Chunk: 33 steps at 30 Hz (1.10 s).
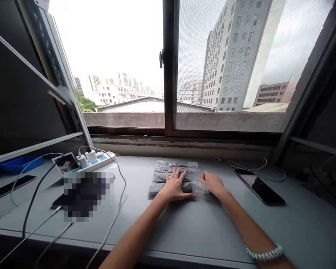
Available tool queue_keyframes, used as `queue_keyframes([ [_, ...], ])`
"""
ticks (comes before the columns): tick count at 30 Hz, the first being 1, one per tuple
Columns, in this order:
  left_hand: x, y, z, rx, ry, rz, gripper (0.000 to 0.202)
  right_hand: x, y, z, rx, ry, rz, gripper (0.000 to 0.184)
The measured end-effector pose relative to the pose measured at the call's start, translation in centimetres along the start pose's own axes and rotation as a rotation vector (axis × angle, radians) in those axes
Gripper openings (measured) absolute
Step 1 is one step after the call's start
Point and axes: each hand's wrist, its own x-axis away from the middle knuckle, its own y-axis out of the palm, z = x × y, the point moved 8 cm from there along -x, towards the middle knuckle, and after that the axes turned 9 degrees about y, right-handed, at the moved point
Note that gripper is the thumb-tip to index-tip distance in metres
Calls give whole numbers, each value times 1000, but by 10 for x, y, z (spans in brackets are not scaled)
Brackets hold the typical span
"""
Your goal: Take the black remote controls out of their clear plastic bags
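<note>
A clear plastic bag lies flat on the grey table, with several dark grey folded cloth-like bundles in rows inside it. My left hand presses on top of the bag, palm down, its fingers spread. Just right of the bundles, my right hand is closed, its fingers pinching the loose clear edge of the bag. That edge stretches between the two hands. What exactly the bundles are is hard to tell through the plastic.
On the right lies a black phone beside a white cable. A white power strip with chargers stands at the back left, near a blue tray. Loose cables run over the table's front edge. A window rises behind.
</note>
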Motion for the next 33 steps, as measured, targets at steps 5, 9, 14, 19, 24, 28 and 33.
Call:
queue_keyframes([
  [5, -2, 2, -2, -21, -8, -25, 104, -1, 1, 3, -16, 1, -22, 25],
  [9, -4, 0, -1, -54, -31, 33, 91, -2, 1, 3, -31, -12, -31, 24],
  [14, -13, -5, -3, -93, -40, 76, 95, -4, 0, 3, -51, -29, -44, 23],
  [19, -27, -3, -8, -76, 59, -52, 116, -7, -2, 3, -73, -52, -56, 21],
  [24, -37, -1, -25, -71, -44, -92, 112, -7, -1, 3, -114, -61, -75, 22],
  [28, -43, -5, -42, -94, -237, -68, 110, -6, -2, 5, -138, -69, -58, 18],
  [33, -27, -18, -65, -113, -563, 3, 116, -4, -1, 6, -125, -86, -28, 19],
])
